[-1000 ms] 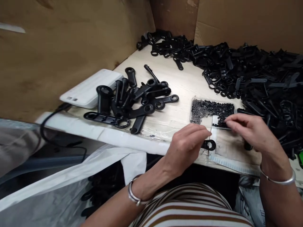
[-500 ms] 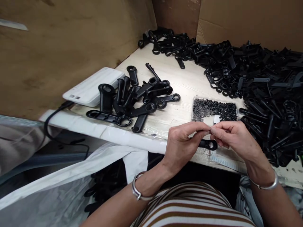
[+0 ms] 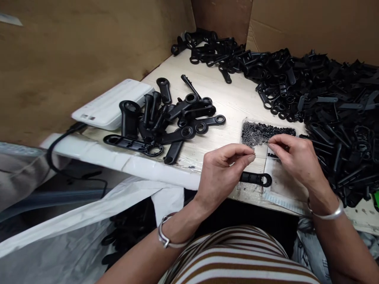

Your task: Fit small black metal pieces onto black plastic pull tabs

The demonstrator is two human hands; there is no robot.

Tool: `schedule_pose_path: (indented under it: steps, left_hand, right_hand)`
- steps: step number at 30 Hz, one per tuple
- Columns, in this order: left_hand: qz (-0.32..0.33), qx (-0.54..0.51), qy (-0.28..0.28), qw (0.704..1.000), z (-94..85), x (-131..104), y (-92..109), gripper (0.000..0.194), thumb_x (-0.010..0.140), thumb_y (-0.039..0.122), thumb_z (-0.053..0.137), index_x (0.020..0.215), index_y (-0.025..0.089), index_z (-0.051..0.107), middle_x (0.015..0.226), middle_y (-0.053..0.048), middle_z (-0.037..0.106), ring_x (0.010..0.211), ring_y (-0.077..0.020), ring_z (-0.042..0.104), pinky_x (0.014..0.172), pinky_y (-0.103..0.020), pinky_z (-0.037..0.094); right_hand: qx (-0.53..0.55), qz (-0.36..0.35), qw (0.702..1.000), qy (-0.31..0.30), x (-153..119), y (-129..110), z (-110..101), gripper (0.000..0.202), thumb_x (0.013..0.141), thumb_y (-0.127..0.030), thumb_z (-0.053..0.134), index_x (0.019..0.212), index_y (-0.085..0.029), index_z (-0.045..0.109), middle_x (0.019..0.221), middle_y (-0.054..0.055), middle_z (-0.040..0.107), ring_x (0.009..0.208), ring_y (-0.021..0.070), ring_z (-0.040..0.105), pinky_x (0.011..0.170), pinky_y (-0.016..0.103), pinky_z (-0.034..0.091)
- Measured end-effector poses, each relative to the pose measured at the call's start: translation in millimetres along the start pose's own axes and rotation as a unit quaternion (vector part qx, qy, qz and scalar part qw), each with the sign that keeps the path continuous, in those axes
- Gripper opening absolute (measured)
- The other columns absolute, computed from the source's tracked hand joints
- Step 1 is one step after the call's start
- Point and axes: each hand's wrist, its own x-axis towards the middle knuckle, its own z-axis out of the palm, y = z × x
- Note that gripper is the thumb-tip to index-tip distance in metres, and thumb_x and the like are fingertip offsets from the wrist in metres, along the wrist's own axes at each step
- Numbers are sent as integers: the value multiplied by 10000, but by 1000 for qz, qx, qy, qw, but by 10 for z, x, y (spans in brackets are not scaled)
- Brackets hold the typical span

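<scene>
At the frame's centre-right, the left hand (image 3: 220, 169) and right hand (image 3: 299, 162) each had thumb and forefinger nearly together, whether gripping something I could not tell, near the tray (image 3: 260, 151) of small parts (image 3: 257, 133), and a black handle (image 3: 253, 178) lay lower on the table (image 3: 220, 138).

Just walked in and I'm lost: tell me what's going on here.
A person's left hand, thumb and forefinger nearly together, is by a black part near the front edge of the table; anything pinched is too small to tell. The right hand is at a clear tray of tiny pieces. Similar black parts lie heaped left and right.
</scene>
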Motion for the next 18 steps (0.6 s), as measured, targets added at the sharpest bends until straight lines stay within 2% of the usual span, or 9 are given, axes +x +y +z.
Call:
schedule_pose_path:
  steps: [2, 4, 7, 11, 14, 18]
  left_hand:
    - [-9, -4, 0, 1000, -23, -14, 14, 31, 734, 137, 739, 745, 167, 740, 688, 2, 727, 595, -115, 643, 586, -208, 532]
    - [-21, -10, -1, 1000, -46, -33, 25, 25, 732, 145, 742, 747, 165, 742, 675, 1, 724, 572, -110, 636, 569, -202, 533]
    - [-46, -23, -4, 999, -75, -54, 25, 24, 727, 162, 751, 750, 161, 747, 674, -7, 729, 558, -109, 641, 554, -193, 540]
    - [-66, -38, -8, 997, -75, -57, -8, 28, 715, 164, 758, 740, 158, 746, 672, -11, 731, 553, -108, 649, 543, -181, 540]
    - [-72, -42, -18, 996, -48, -61, -21, 24, 713, 174, 757, 728, 159, 745, 655, -10, 725, 527, -103, 639, 517, -175, 531]
    - [-77, -38, -25, 996, -33, -74, -5, 39, 705, 176, 762, 735, 157, 747, 641, -9, 718, 511, -98, 621, 496, -170, 525]
  right_hand:
    - [42, 0, 999, -21, 81, 61, -22, 204, 871, -247, 572, 985, -208, 736, 909, 30, 756, 771, 176, 687, 734, 290, 520]
    - [72, 23, 997, -12, 114, 130, -91, 253, 870, -278, 578, 1066, -205, 721, 946, 36, 757, 732, 175, 690, 707, 297, 533]
    - [-44, 53, 998, 5, 65, 254, -249, 211, 871, -299, 583, 982, -218, 743, 894, 36, 755, 723, 194, 684, 711, 317, 516]
    - [-231, 53, 968, -83, -32, 376, -348, 198, 896, -253, 546, 904, -227, 742, 927, 45, 748, 860, 239, 681, 737, 331, 473]
    - [-264, 24, 958, -108, -10, 370, -281, 220, 922, -234, 507, 934, -227, 727, 1006, 49, 725, 888, 221, 662, 716, 310, 444]
    - [-282, -5, 947, -151, 95, 297, -156, 235, 932, -211, 474, 927, -216, 709, 1008, 56, 696, 814, 193, 629, 630, 294, 371]
